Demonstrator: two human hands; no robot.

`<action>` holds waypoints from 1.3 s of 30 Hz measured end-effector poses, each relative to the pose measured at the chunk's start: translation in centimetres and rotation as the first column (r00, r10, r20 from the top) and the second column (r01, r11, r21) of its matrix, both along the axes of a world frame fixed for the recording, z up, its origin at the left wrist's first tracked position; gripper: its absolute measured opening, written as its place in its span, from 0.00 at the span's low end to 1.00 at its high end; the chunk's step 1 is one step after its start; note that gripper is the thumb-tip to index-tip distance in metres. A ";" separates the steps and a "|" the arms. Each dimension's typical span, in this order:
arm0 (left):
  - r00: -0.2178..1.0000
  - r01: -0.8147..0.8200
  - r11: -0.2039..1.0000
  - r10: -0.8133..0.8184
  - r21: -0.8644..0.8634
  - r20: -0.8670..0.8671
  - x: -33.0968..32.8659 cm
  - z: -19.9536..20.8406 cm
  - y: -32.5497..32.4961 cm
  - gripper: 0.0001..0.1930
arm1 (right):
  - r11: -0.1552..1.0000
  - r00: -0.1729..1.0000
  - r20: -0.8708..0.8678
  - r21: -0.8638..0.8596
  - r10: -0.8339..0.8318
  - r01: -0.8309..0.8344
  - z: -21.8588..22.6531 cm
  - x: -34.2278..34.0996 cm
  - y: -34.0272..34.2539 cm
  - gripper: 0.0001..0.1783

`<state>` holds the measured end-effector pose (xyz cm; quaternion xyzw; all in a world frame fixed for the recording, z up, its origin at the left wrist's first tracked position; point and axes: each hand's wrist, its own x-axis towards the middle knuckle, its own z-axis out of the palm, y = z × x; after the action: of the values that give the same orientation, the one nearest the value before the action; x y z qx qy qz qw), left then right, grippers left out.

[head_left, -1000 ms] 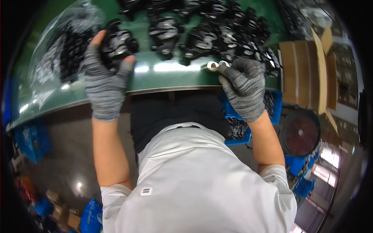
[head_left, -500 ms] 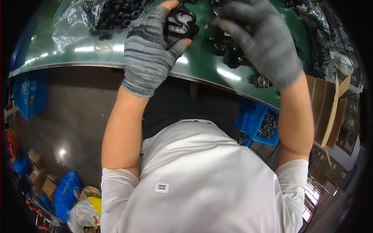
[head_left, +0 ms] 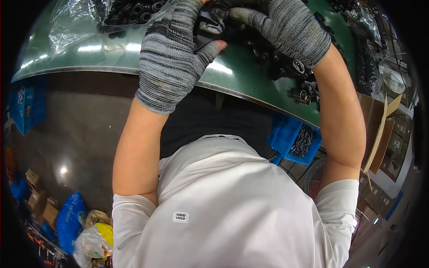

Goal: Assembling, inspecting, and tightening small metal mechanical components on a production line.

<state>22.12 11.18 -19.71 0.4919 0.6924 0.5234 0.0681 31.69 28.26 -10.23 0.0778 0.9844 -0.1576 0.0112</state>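
Note:
My left hand [head_left: 172, 56], in a grey knit glove with bare fingertips, is closed around a black part with shiny metal inside [head_left: 210, 29] over the table. My right hand [head_left: 286, 29], in a matching glove, reaches in from the right to the far side of that part. Its fingertips come close to or touch it; the top edge and the part hide them, so whether they grip anything does not show. Beneath and beside the right hand lie several black parts [head_left: 283, 69]. Two short metal tubes [head_left: 304, 96] lie nearer the table's edge.
The green table [head_left: 250, 89] has a metal front edge. A clear plastic bag [head_left: 73, 27] and a pile of black rings [head_left: 136, 11] lie at the far left. Under the right side is a blue bin of small metal pieces [head_left: 306, 138]. An open cardboard box [head_left: 375, 129] stands at the right.
My right hand has moved left and away from me, from above the black parts to the part in my left hand. The left hand keeps its hold.

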 end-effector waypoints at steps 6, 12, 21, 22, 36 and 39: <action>0.994 -0.007 1.000 0.008 0.005 -0.113 -0.3 -0.7 0.3 0.39 | 0.998 0.999 -0.036 0.056 0.006 -0.004 -0.5 -0.2 -0.3 0.10; 0.998 0.015 1.000 -0.015 0.007 -0.058 -0.5 -0.9 0.5 0.37 | 0.979 0.992 -0.108 0.197 0.066 -0.044 -1.7 0.3 -0.3 0.11; 0.996 0.008 0.999 -0.004 0.053 -0.091 -0.1 -1.6 1.0 0.38 | 0.988 0.995 -0.090 0.148 -0.040 0.053 -1.7 1.3 -0.4 0.12; 0.994 0.004 0.997 0.005 0.077 -0.107 -0.1 -1.8 1.0 0.38 | 0.993 0.995 -0.087 0.107 -0.049 0.058 -1.7 1.5 -0.4 0.12; 0.997 0.019 1.000 -0.021 0.018 0.075 0.0 -1.2 0.5 0.39 | 0.968 0.869 -0.454 0.049 -0.199 0.247 1.4 9.0 0.3 0.11; 0.984 0.017 1.000 -0.020 0.021 0.177 0.8 -1.6 1.2 0.39 | 0.896 0.709 -0.590 -0.057 -0.386 0.440 0.7 16.7 -0.6 0.11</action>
<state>22.92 12.38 -21.36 0.4504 0.6739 0.5711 0.1299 48.43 27.66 -9.50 0.2437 0.9019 -0.1288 -0.3324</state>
